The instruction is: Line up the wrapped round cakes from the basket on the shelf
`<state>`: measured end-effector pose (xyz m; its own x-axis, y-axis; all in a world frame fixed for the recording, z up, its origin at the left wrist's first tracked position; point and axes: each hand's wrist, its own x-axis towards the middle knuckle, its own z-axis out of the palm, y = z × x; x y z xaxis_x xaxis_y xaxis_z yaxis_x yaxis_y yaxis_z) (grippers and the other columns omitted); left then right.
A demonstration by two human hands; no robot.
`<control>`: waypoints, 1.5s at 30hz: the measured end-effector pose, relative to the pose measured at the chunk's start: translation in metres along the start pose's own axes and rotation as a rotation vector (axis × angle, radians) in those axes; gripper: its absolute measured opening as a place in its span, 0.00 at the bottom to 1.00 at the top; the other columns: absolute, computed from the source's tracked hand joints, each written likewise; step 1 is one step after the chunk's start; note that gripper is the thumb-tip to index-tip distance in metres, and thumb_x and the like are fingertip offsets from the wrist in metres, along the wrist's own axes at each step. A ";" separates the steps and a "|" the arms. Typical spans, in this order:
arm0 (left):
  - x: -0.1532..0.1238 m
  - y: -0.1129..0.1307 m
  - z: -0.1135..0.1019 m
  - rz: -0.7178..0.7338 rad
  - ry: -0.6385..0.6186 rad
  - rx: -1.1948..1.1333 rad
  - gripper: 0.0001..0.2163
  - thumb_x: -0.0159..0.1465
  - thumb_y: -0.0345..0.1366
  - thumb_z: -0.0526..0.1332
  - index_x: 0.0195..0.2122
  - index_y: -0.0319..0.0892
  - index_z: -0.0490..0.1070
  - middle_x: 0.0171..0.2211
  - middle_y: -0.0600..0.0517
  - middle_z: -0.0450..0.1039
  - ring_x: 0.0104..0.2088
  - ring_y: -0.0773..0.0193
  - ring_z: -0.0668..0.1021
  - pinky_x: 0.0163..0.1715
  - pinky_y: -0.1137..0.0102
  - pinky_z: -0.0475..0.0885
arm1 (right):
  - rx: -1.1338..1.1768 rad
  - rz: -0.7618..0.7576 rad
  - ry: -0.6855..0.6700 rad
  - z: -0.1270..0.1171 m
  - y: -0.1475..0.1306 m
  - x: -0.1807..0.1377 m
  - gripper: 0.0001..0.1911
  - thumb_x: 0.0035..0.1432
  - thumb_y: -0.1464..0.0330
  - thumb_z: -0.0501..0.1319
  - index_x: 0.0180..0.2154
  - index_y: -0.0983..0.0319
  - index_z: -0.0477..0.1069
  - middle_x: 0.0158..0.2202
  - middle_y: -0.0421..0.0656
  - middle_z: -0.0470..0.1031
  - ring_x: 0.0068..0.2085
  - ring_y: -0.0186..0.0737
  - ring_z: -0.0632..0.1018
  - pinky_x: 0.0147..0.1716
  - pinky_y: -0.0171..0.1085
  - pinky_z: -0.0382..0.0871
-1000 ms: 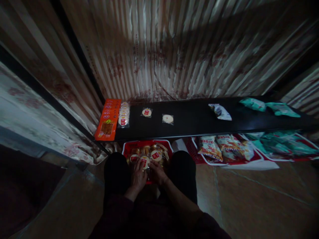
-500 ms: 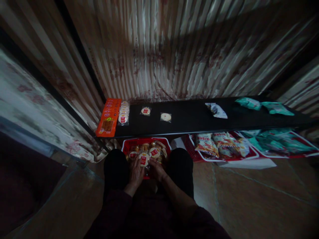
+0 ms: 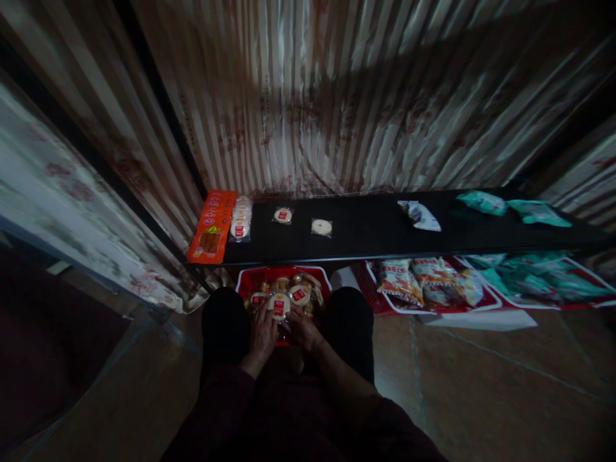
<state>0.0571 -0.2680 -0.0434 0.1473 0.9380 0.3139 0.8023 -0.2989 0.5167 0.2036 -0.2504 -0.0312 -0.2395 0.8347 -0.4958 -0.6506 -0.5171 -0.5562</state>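
Note:
Between my hands is a round, pale rice cracker (image 3: 278, 307) in a clear wrapper with a red label. My left hand (image 3: 264, 333) closes on its left edge, and my right hand (image 3: 302, 327) grips its right edge. Below and around it, a red basket (image 3: 244, 278) between my knees holds several more wrapped crackers (image 3: 299, 295). On the black shelf (image 3: 360, 234) behind the basket lie two single wrapped crackers, one with its red label up (image 3: 283, 215) and one plain side up (image 3: 321, 227). A row of overlapping crackers (image 3: 240, 221) lies to their left.
An orange snack packet (image 3: 212, 228) lies at the shelf's left end. A white-and-dark packet (image 3: 419, 215) and teal packets (image 3: 482, 202) are farther right. Below the shelf, one basket (image 3: 491, 300) holds orange-and-white bags and another (image 3: 590, 273) holds teal packets. A striped curtain (image 3: 308, 96) hangs behind.
Both hands stay over the basket on the same cracker, with only a slight shift of the fingers. The view has moved a little; the shelf items lie as before.

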 end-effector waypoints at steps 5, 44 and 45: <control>-0.001 0.001 0.000 -0.022 0.002 -0.017 0.18 0.62 0.28 0.49 0.52 0.41 0.68 0.57 0.43 0.64 0.60 0.54 0.65 0.57 0.54 0.65 | -0.016 -0.033 -0.034 -0.003 0.003 0.005 0.20 0.37 0.69 0.72 0.36 0.56 0.74 0.36 0.37 0.80 0.39 0.36 0.78 0.42 0.35 0.71; 0.016 -0.007 -0.007 -0.944 0.194 -1.050 0.16 0.52 0.33 0.61 0.43 0.40 0.72 0.40 0.47 0.77 0.40 0.59 0.79 0.38 0.68 0.74 | -0.168 -0.028 -0.097 0.003 0.015 0.005 0.25 0.38 0.61 0.73 0.41 0.57 0.76 0.38 0.40 0.80 0.42 0.40 0.78 0.49 0.42 0.65; 0.016 -0.007 -0.008 -0.972 0.200 -1.095 0.17 0.51 0.33 0.61 0.43 0.40 0.72 0.41 0.46 0.77 0.39 0.59 0.79 0.36 0.69 0.74 | -0.151 -0.034 -0.089 0.001 0.016 0.007 0.25 0.37 0.61 0.73 0.41 0.58 0.76 0.39 0.41 0.80 0.42 0.39 0.78 0.50 0.42 0.65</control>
<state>0.0493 -0.2520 -0.0354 -0.3336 0.8313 -0.4445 -0.3026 0.3522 0.8857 0.1910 -0.2529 -0.0429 -0.2866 0.8624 -0.4173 -0.5453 -0.5049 -0.6691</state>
